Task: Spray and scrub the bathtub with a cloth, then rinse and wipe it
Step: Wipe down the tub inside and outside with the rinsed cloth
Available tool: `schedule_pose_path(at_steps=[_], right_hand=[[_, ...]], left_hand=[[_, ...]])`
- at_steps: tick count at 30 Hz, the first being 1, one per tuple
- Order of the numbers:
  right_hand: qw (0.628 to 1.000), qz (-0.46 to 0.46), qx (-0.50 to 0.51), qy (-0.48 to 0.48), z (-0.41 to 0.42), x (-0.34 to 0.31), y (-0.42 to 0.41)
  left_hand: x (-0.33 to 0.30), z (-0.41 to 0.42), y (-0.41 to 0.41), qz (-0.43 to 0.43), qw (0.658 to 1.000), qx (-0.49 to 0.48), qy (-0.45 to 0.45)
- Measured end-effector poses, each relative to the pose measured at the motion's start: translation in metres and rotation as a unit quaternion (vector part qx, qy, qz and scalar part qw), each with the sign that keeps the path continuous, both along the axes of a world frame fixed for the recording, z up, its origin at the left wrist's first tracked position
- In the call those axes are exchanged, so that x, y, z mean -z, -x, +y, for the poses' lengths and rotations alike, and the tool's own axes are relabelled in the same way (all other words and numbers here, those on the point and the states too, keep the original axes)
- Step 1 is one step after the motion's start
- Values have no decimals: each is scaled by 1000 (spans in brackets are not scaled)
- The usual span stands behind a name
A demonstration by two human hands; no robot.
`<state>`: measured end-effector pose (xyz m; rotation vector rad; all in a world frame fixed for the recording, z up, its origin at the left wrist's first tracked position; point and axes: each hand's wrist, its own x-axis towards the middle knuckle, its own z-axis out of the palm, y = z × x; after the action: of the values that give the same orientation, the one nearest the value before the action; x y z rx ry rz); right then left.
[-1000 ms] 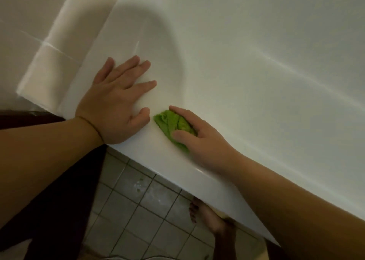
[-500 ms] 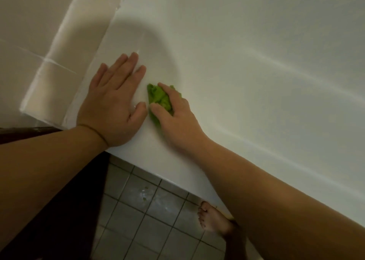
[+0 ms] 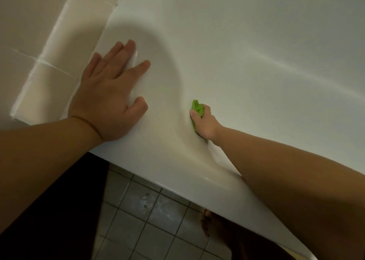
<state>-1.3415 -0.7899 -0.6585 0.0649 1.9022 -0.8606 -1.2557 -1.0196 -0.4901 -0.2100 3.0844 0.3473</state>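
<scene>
The white bathtub [image 3: 246, 48] fills the upper right of the view, its rounded corner rim running from upper left to lower right. My left hand [image 3: 110, 99] rests flat on the corner rim, fingers spread and straight. Lower inside the tub wall, my right hand [image 3: 205, 123] grips a bunched green cloth [image 3: 196, 109] and presses it against the inner slope. Most of the cloth is hidden under my fingers.
A beige tiled ledge and wall [image 3: 39, 48] border the tub at the left. Grey floor tiles [image 3: 138, 220] lie below the rim, with a bare foot [image 3: 209, 224] beside the tub. A dark mass covers the lower left.
My right hand has slid the green cloth from beside my left hand on the rim down and rightward into the tub's inner wall. My left hand stays planted on the corner.
</scene>
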Motion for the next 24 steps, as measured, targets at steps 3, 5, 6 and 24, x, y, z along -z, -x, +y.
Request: schedule_pose_path(at_steps=[3,5,6,24], right_hand=[[1000,-10,14,13,3,-1,1],[998,-37,8,49,14,-12,-1],[997,-45,-9,60,23,-15,-2],[979,-14,201,-30,-34,26,26]], left_hand=[[0,-3,4,-4,1000,-5,-2],[-1,-5,8,-4,1000,-5,-4],[-1,-6,10,-4,1000,-6,-3],[-4,-29,42,-18,999,37,20]])
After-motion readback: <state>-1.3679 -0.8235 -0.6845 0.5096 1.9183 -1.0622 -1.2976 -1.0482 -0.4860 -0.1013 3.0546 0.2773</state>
